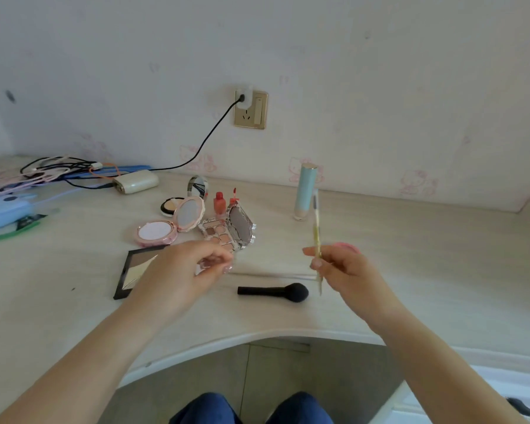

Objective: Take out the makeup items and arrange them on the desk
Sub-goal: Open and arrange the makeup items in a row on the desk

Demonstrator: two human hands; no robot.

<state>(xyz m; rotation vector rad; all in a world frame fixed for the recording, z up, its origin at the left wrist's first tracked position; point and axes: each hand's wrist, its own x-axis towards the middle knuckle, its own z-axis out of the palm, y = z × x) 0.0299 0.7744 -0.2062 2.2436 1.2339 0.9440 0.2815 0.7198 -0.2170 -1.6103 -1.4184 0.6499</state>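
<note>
Tabletop [410, 270] right side and front edge bare; compacts and palettes [227, 232] crowd centre-left, cables [58, 171] block back-left corner, black brush [273, 291] near front centre.

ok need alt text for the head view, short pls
Seen from above, a person's right hand holds a thin yellow-handled brush upright over a pale desk, while the left hand pinches a small clear item. Open compacts, a palette and a black brush lie ahead.
</note>
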